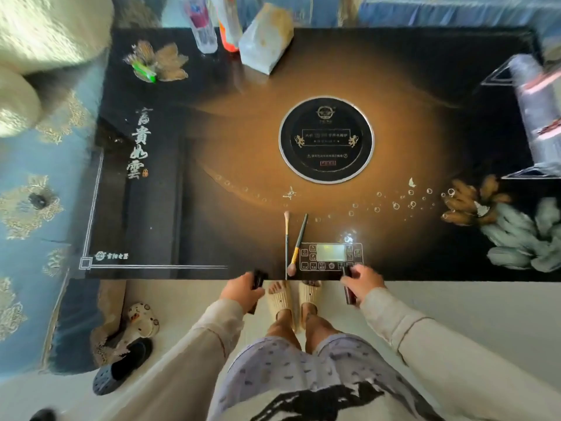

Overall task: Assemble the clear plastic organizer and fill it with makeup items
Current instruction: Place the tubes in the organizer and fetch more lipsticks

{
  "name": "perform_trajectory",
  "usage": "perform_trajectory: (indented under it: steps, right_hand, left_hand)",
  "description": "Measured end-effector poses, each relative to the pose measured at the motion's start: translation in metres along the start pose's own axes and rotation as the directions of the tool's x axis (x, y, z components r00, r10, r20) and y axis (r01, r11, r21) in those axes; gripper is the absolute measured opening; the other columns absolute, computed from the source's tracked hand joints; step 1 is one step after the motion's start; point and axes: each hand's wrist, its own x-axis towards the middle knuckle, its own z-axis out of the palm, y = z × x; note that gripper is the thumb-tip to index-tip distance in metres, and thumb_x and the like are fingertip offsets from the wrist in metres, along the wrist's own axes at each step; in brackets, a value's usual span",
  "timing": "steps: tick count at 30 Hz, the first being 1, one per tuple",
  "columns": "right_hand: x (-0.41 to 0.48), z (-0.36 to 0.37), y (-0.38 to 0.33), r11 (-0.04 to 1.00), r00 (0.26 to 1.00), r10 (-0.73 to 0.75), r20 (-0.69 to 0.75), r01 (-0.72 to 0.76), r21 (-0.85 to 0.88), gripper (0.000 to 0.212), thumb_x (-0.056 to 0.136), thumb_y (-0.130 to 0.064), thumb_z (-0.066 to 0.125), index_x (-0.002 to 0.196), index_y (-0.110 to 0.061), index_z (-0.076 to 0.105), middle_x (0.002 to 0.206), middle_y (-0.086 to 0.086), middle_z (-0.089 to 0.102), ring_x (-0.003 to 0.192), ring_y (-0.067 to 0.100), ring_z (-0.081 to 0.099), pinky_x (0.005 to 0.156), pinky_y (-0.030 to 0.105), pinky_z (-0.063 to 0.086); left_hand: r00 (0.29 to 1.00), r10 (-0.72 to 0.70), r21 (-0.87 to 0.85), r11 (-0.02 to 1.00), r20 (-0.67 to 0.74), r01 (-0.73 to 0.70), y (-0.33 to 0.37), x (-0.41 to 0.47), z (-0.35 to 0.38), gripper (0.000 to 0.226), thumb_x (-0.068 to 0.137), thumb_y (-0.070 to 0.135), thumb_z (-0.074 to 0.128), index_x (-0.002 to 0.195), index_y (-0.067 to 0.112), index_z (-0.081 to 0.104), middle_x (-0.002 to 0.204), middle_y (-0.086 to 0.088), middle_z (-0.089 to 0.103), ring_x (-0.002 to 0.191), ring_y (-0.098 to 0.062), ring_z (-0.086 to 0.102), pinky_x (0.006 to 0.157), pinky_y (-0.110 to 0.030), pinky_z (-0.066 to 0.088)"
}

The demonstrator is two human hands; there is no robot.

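My left hand (243, 288) grips a dark slim makeup tube (257, 284) at the near edge of the black glass table (212, 183). In my right hand (362, 282) is a second dark tube (349, 294), held just past that same edge. Between my hands two makeup brushes lie on the table: a thin one with a small pale tip (286, 238) and a green-handled one with a pink head (299, 244). The clear plastic organizer (534, 110) stands at the far right edge, blurred and partly out of frame.
A touch control panel (331, 256) and a round inset burner (326, 139) sit in the table's middle. Bottles (202, 24) and a tissue pack (265, 39) stand at the far edge, a green item (145, 71) at the far left. Slippers (121, 369) lie on the floor.
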Motion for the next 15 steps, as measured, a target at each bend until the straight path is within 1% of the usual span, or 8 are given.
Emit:
perform_trajectory:
  steps: [2, 3, 4, 6, 8, 10, 13, 15]
  right_hand:
    - [-0.017, -0.01, 0.02, 0.999, 0.999, 0.039, -0.011, -0.04, -0.009, 0.034, 0.087, -0.023, 0.059, 0.117, -0.006, 0.057, 0.117, 0.018, 0.061, 0.105, 0.034, 0.06, 0.091, 0.045, 0.053]
    - [-0.023, -0.013, 0.03, 0.998, 0.998, 0.058, -0.017, -0.059, -0.019, 0.031, 0.088, -0.023, 0.058, 0.114, -0.006, 0.058, 0.115, 0.018, 0.061, 0.104, 0.034, 0.059, 0.091, 0.043, 0.052]
    - [-0.028, -0.016, 0.04, 0.996, 0.997, 0.08, -0.013, -0.08, -0.027, 0.027, 0.088, -0.023, 0.058, 0.11, -0.007, 0.058, 0.112, 0.018, 0.061, 0.102, 0.033, 0.059, 0.091, 0.04, 0.052]
    - [-0.04, -0.021, 0.06, 0.992, 0.992, 0.125, -0.007, -0.125, -0.007, 0.025, 0.088, -0.022, 0.056, 0.105, -0.004, 0.059, 0.105, 0.018, 0.062, 0.099, 0.032, 0.058, 0.084, 0.031, 0.05]
    - [-0.048, -0.02, 0.078, 0.986, 0.987, 0.16, 0.001, -0.16, 0.037, 0.017, 0.087, -0.022, 0.057, 0.095, -0.007, 0.06, 0.097, 0.013, 0.06, 0.096, 0.029, 0.059, 0.072, 0.023, 0.041]
    - [-0.054, -0.017, 0.093, 0.981, 0.983, 0.181, 0.011, -0.181, 0.067, 0.01, 0.086, -0.023, 0.057, 0.086, -0.013, 0.055, 0.094, 0.008, 0.056, 0.091, 0.024, 0.055, 0.066, 0.021, 0.037]
    - [-0.066, -0.007, 0.117, 0.968, 0.973, 0.23, 0.024, -0.231, 0.101, 0.021, 0.088, -0.023, 0.056, 0.104, -0.009, 0.059, 0.105, 0.011, 0.06, 0.089, 0.02, 0.05, 0.069, 0.019, 0.034]
    - [-0.074, 0.003, 0.13, 0.954, 0.965, 0.263, 0.014, -0.262, 0.144, 0.023, 0.088, -0.022, 0.056, 0.105, -0.006, 0.059, 0.109, 0.014, 0.062, 0.094, 0.024, 0.056, 0.071, 0.02, 0.036]
  left_hand:
    - [0.999, -0.014, 0.076, 0.997, 0.036, 0.011, -0.016, -0.019, 0.004, 0.03, 0.088, 0.024, 0.052, 0.114, 0.008, 0.054, 0.118, -0.016, 0.064, 0.107, -0.031, 0.061, 0.086, -0.032, 0.05]
    - [0.998, -0.025, 0.103, 0.995, 0.055, 0.019, -0.024, -0.026, 0.007, 0.022, 0.088, 0.023, 0.052, 0.106, 0.012, 0.057, 0.118, -0.015, 0.064, 0.108, -0.03, 0.061, 0.086, -0.031, 0.05]
    - [0.997, -0.027, 0.128, 0.992, 0.077, 0.017, -0.032, -0.032, 0.009, 0.007, 0.088, 0.023, 0.051, 0.091, 0.02, 0.056, 0.118, -0.015, 0.064, 0.108, -0.03, 0.061, 0.086, -0.03, 0.049]
    - [0.997, -0.032, 0.137, 0.99, 0.072, 0.022, -0.046, -0.038, 0.012, 0.029, 0.089, 0.024, 0.05, 0.064, 0.029, 0.036, 0.114, -0.014, 0.065, 0.108, -0.028, 0.061, 0.086, -0.028, 0.048]
    - [0.997, -0.031, 0.132, 0.991, 0.075, 0.021, -0.056, -0.039, 0.014, 0.038, 0.09, 0.025, 0.05, 0.059, 0.028, 0.028, 0.11, -0.013, 0.064, 0.11, -0.027, 0.06, 0.088, -0.026, 0.047]
    - [0.998, -0.026, 0.14, 0.99, 0.055, 0.018, -0.061, -0.037, 0.012, 0.039, 0.091, 0.026, 0.05, 0.059, 0.028, 0.028, 0.117, -0.014, 0.064, 0.111, -0.026, 0.059, 0.088, -0.024, 0.046]
    - [0.999, -0.004, 0.187, 0.982, 0.041, -0.003, -0.061, -0.031, 0.008, 0.038, 0.091, 0.026, 0.051, 0.059, 0.028, 0.029, 0.12, -0.015, 0.064, 0.111, -0.027, 0.059, 0.088, -0.025, 0.046]
    - [0.999, 0.023, 0.239, 0.971, 0.032, -0.03, -0.052, -0.027, 0.004, 0.036, 0.089, 0.026, 0.051, 0.059, 0.027, 0.032, 0.118, -0.015, 0.065, 0.109, -0.028, 0.061, 0.087, -0.024, 0.047]
